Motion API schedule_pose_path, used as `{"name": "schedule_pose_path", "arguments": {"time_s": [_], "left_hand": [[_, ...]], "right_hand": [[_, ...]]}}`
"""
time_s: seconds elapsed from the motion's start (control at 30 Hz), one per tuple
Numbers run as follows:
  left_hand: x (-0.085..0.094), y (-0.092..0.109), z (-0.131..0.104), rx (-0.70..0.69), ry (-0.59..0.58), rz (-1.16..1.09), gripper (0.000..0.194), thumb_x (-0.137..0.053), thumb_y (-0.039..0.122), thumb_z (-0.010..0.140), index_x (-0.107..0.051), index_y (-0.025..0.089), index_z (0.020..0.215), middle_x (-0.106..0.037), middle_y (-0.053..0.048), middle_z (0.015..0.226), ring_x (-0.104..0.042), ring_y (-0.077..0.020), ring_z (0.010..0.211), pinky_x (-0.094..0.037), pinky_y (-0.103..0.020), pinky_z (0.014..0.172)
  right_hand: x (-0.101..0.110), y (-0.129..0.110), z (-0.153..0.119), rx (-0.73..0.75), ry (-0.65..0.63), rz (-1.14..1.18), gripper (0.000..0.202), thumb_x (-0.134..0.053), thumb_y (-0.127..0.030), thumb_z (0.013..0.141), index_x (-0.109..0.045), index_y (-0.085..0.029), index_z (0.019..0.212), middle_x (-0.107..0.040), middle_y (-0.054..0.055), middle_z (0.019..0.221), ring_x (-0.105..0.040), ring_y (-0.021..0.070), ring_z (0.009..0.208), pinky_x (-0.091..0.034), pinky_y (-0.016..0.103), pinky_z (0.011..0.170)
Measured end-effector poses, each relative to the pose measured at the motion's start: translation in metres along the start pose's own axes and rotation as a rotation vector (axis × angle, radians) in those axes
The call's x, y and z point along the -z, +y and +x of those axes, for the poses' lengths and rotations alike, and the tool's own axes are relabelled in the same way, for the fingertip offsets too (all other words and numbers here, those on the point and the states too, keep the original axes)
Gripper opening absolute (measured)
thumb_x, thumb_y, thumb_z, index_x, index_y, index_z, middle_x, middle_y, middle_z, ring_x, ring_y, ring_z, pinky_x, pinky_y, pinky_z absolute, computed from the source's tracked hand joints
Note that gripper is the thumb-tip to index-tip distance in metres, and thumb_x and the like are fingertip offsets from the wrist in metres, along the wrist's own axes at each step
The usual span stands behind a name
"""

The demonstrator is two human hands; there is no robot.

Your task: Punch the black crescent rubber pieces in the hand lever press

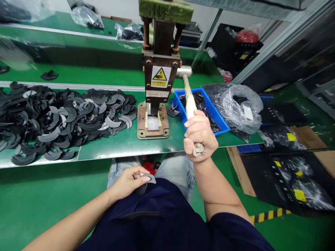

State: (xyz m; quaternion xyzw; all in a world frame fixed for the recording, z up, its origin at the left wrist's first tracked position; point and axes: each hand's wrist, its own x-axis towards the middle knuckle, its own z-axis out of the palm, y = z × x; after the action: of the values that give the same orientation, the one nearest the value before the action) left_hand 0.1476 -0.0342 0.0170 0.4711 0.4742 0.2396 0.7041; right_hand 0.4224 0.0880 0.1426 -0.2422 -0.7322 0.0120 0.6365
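My right hand (201, 134) is wrapped round the tape-covered lever handle (188, 96) of a hand press (162, 59). That press stands on a metal base plate (153, 135), with a pale block under its ram. Close to my lap, my left hand (132, 180) pinches a small grey curved plastic piece (150, 178) between thumb and fingers. Another dark piece shows just below those fingers. To the left of the press lies a wide heap of black and grey curved pieces (60, 118). A few more curved pieces (172, 110) rest right beside the base plate.
A blue tray (222, 127) holding small black parts sits right of the press. Next to it is a clear plastic bag (240, 108). Bagged parts (87, 16) lie on the back shelf. Black bins (282, 181) with yellow labels stand at the right.
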Motion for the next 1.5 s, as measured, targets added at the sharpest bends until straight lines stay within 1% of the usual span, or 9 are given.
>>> {"name": "schedule_pose_path", "arguments": {"time_s": [0.13, 0.3, 0.67, 0.8, 0.87, 0.97, 1.13, 1.33, 1.5], "left_hand": [[-0.009, 0.010, -0.005, -0.130, -0.029, 0.235, 0.032, -0.063, 0.050, 0.103, -0.071, 0.020, 0.096, -0.072, -0.004, 0.090, -0.064, -0.0178, 0.082, -0.050, -0.030, 0.077], [-0.003, 0.033, -0.019, -0.159, -0.166, 0.331, 0.029, -0.057, 0.046, 0.107, -0.069, 0.025, 0.122, -0.072, -0.007, 0.120, -0.066, -0.0231, 0.111, -0.049, -0.036, 0.101], [-0.015, 0.021, -0.037, -0.088, -0.091, -0.170, 0.032, -0.077, 0.047, 0.095, -0.073, 0.024, 0.116, -0.078, -0.005, 0.084, -0.070, -0.0179, 0.078, -0.053, -0.031, 0.079], [-0.018, 0.035, -0.024, -0.022, 0.020, -0.471, 0.043, -0.078, 0.055, 0.093, -0.065, 0.024, 0.120, -0.056, 0.006, 0.053, -0.045, -0.0089, 0.043, -0.036, -0.020, 0.047], [-0.018, 0.042, -0.017, -0.021, 0.056, -0.539, 0.045, -0.077, 0.057, 0.092, -0.061, 0.024, 0.118, -0.054, 0.009, 0.055, -0.031, -0.0052, 0.035, -0.025, -0.018, 0.040], [-0.017, 0.045, -0.010, -0.035, 0.122, -0.556, 0.042, -0.078, 0.057, 0.093, -0.058, 0.022, 0.105, -0.062, 0.007, 0.072, -0.028, -0.0006, 0.034, -0.022, -0.018, 0.039], [-0.008, 0.038, -0.003, -0.066, 0.197, -0.532, 0.047, -0.080, 0.059, 0.090, -0.054, 0.021, 0.090, -0.039, 0.012, 0.057, -0.026, -0.0023, 0.040, -0.026, -0.018, 0.045], [0.012, 0.038, 0.004, -0.056, 0.269, -0.365, 0.053, -0.086, 0.064, 0.080, -0.055, 0.021, 0.086, -0.036, 0.011, 0.055, -0.030, -0.0052, 0.045, -0.026, -0.019, 0.046], [0.033, 0.044, 0.014, -0.119, 0.362, -0.280, 0.052, -0.083, 0.063, 0.083, -0.052, 0.021, 0.088, -0.060, 0.006, 0.065, -0.036, -0.0042, 0.042, -0.027, -0.019, 0.044]], "right_hand": [[0.001, -0.001, 0.000, -0.004, -0.012, 0.011, 0.019, -0.071, -0.020, 0.083, -0.056, -0.024, 0.072, -0.062, -0.003, 0.072, -0.070, 0.0201, 0.088, -0.054, 0.060, 0.112], [0.002, -0.002, 0.000, -0.013, -0.028, 0.013, 0.017, -0.070, -0.017, 0.082, -0.057, -0.024, 0.073, -0.063, -0.003, 0.073, -0.071, 0.0201, 0.089, -0.053, 0.060, 0.113], [0.004, -0.003, 0.000, -0.025, -0.042, -0.026, 0.017, -0.070, -0.018, 0.081, -0.056, -0.026, 0.074, -0.063, -0.004, 0.073, -0.071, 0.0203, 0.088, -0.055, 0.060, 0.111], [0.004, -0.003, 0.001, -0.011, -0.038, -0.007, 0.017, -0.070, -0.014, 0.078, -0.057, -0.025, 0.074, -0.063, -0.004, 0.073, -0.071, 0.0203, 0.088, -0.054, 0.059, 0.111], [0.004, -0.003, 0.001, -0.011, -0.037, 0.005, 0.017, -0.069, -0.013, 0.077, -0.057, -0.024, 0.074, -0.063, -0.004, 0.073, -0.070, 0.0205, 0.088, -0.053, 0.060, 0.111], [0.004, -0.004, 0.002, -0.017, -0.033, 0.010, 0.016, -0.069, -0.012, 0.077, -0.058, -0.024, 0.074, -0.063, -0.003, 0.073, -0.070, 0.0207, 0.088, -0.053, 0.060, 0.111], [0.005, -0.003, 0.002, -0.023, -0.039, 0.005, 0.016, -0.070, -0.013, 0.076, -0.058, -0.024, 0.074, -0.062, -0.003, 0.072, -0.070, 0.0212, 0.087, -0.053, 0.061, 0.112], [0.005, -0.003, 0.002, -0.018, -0.036, -0.021, 0.016, -0.070, -0.020, 0.080, -0.057, -0.026, 0.074, -0.062, -0.004, 0.070, -0.071, 0.0211, 0.085, -0.055, 0.060, 0.110], [0.004, -0.003, 0.003, -0.012, -0.028, -0.016, 0.016, -0.070, -0.020, 0.081, -0.056, -0.026, 0.073, -0.063, -0.004, 0.070, -0.071, 0.0208, 0.085, -0.055, 0.059, 0.110]]}}
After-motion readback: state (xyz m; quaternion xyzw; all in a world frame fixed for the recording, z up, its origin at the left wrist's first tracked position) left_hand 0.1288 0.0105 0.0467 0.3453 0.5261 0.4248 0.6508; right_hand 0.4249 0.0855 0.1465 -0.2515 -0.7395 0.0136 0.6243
